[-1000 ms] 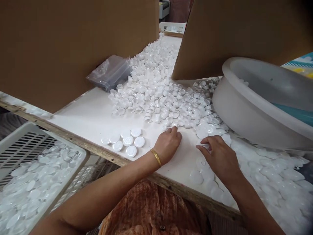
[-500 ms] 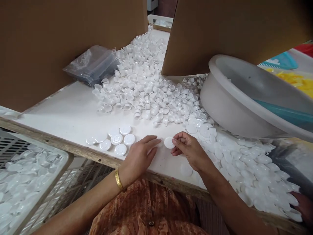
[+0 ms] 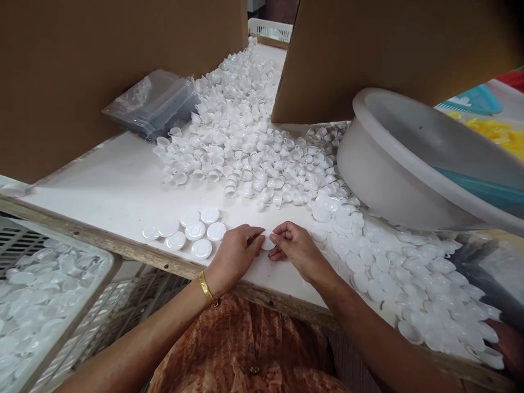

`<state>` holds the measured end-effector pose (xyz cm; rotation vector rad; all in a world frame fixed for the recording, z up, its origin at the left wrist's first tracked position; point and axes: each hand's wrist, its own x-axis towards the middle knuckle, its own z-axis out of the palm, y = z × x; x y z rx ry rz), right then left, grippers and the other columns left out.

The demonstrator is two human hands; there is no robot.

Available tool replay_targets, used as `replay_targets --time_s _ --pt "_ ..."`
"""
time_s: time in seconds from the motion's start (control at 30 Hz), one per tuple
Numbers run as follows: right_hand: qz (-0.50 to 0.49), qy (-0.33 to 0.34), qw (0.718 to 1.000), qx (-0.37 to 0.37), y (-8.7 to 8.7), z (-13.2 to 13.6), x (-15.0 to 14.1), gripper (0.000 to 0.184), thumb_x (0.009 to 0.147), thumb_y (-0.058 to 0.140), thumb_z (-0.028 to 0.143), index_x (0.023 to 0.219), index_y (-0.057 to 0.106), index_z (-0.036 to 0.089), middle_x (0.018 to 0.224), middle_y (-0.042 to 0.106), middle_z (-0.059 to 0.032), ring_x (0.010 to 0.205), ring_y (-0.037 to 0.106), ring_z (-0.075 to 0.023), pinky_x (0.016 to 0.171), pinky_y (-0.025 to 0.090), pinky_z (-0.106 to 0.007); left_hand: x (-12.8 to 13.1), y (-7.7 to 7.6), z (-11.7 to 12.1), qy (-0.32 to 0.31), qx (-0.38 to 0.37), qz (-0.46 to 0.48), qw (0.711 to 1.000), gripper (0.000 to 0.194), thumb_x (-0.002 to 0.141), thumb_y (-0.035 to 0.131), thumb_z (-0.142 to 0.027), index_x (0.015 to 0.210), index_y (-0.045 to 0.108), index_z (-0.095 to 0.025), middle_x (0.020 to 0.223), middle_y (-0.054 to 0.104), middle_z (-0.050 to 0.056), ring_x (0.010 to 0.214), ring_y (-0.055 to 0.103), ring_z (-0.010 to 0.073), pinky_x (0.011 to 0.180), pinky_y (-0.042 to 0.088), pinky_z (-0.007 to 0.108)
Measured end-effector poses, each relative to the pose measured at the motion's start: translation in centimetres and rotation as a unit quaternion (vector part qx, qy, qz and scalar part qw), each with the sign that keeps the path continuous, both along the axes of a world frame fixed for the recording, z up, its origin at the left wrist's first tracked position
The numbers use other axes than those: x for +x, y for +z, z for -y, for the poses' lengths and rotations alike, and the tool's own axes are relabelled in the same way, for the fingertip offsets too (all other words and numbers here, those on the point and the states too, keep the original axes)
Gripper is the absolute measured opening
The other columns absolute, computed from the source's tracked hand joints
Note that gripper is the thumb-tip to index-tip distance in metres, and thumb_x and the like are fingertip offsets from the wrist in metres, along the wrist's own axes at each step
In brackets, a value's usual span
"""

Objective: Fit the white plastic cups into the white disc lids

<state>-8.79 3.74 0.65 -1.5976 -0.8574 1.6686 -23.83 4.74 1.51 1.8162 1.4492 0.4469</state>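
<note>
My left hand (image 3: pixel 235 254) and my right hand (image 3: pixel 295 248) meet near the front edge of the white table (image 3: pixel 118 185). Between their fingertips they pinch one small white saucer (image 3: pixel 267 240). A gold bangle (image 3: pixel 206 287) circles my left wrist. Just left of my left hand lies a group of several white saucers (image 3: pixel 192 232), laid flat in rows. Behind my hands spreads a big heap of tiny white cups (image 3: pixel 245 147). To the right of my right hand lies a pile of loose saucers (image 3: pixel 409 273).
A large grey basin (image 3: pixel 409 158) leans at the right. Brown cardboard walls (image 3: pixel 102 65) stand behind, with a clear plastic bag (image 3: pixel 153 103) at their foot. A slotted white crate (image 3: pixel 45 295) of saucers sits lower left. Another person's hand (image 3: pixel 510 341) shows at the lower right edge.
My right hand picked a saucer from the right pile and brought it left; my left hand drew back from the cups to meet it. Both hands now pinch it.
</note>
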Motion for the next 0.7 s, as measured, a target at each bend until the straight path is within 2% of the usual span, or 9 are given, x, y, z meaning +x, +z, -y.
replay_targets --time_s 0.2,0.37,0.47,0.7 --pt "-0.001 -0.011 1.0 -0.01 -0.2 -0.2 -0.1 0.008 0.082 0.055 0.013 0.077 0.049 0.016 0.055 0.055 0.0055 0.045 0.058 -0.0074 0.046 0.053 -0.018 0.5 -0.3 -0.8 0.059 -0.119 0.061 0.989 0.015 0.079 0.051 -0.028 0.079 0.062 -0.017 0.062 0.063 -0.001 0.055 0.061 0.0132 0.055 0.044 0.023" --pt "0.002 -0.015 1.0 -0.005 -0.4 -0.1 -0.1 0.008 0.084 0.054 0.013 0.078 0.05 0.015 0.058 0.057 0.0041 0.049 0.061 -0.0085 0.05 0.055 -0.02 0.7 -0.8 -1.0 0.079 -0.165 0.111 0.977 0.013 0.076 0.053 -0.029 0.072 0.055 -0.017 0.06 0.059 -0.002 0.049 0.058 0.012 0.049 0.044 0.022" --pt "0.005 -0.013 1.0 -0.009 -0.4 -0.1 0.0 0.008 0.085 0.052 0.014 0.078 0.051 0.015 0.061 0.059 0.0027 0.052 0.063 -0.0095 0.053 0.056 -0.021 1.0 -1.0 -1.0 0.087 -0.174 0.117 0.974 0.013 0.077 0.052 -0.029 0.071 0.052 -0.018 0.055 0.055 -0.004 0.046 0.055 0.0113 0.044 0.043 0.021" --pt "-0.004 -0.001 1.0 0.003 -0.8 0.0 0.1 0.009 0.08 0.06 0.019 0.075 0.053 0.016 0.063 0.062 0.0018 0.056 0.065 -0.0125 0.059 0.057 -0.025 1.3 -0.8 -1.3 0.074 -0.137 0.081 0.985 0.013 0.077 0.053 -0.029 0.069 0.05 -0.019 0.054 0.056 -0.004 0.043 0.052 0.0101 0.04 0.039 0.02"
